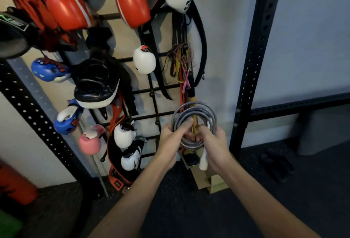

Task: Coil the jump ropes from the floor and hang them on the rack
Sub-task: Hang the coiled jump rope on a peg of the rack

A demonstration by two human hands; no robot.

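Jump rope (197,111), grey and wound into a round coil, is at about 5 o'clock of the wall rack (151,93), held upright before its bars, probably so that a loop can slip over a hook. The left hand (173,137) is curled round the coil's 8 o'clock side, pinning the turns together. The right hand (215,143) grips the 4 o'clock side, fingers closed round the strands. A white handle (203,160) dangles at 6 o'clock.

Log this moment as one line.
stage: coiled, not hung | left hand: grips rope | right hand: grips rope | handle: dangles | rack: ahead
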